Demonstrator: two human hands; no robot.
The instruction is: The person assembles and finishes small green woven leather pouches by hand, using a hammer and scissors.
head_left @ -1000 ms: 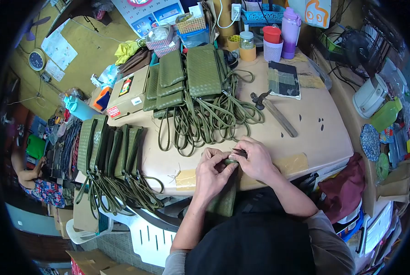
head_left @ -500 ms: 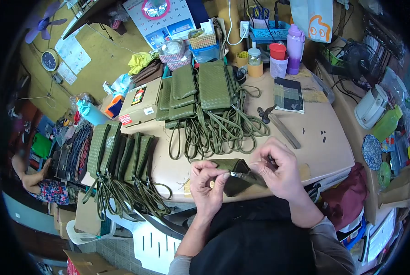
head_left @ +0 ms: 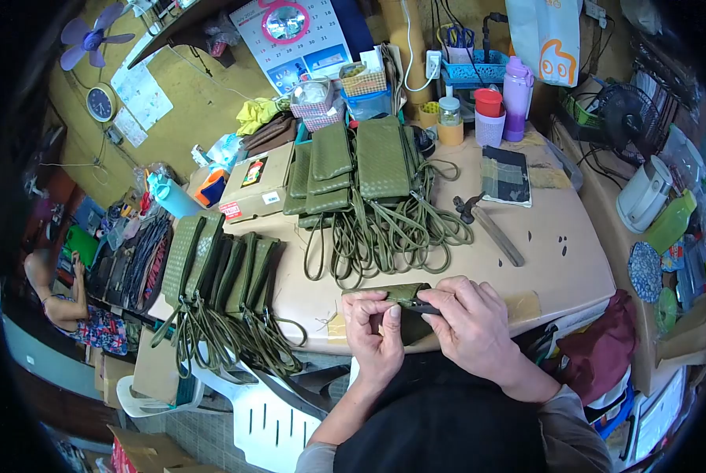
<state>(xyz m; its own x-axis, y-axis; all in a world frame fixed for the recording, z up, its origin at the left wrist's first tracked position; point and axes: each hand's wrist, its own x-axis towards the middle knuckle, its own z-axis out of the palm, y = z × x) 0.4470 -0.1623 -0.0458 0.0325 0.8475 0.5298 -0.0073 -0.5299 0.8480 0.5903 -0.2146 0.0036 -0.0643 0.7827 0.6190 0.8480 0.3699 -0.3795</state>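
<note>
At left, has a row of pouches (head_left: 184, 248) by the edge of the table (head_left: 479, 264); farther back, a pile of pouches (head_left: 383, 158). With left hand (head_left: 374, 331), pinches an olive pouch (head_left: 404, 292) at the table's near edge. With right hand (head_left: 473, 319), holds a slim dark item (head_left: 424, 308) against it; cannot tell whether also grips cloth. Beyond, has a hammer (head_left: 499, 236).
</note>
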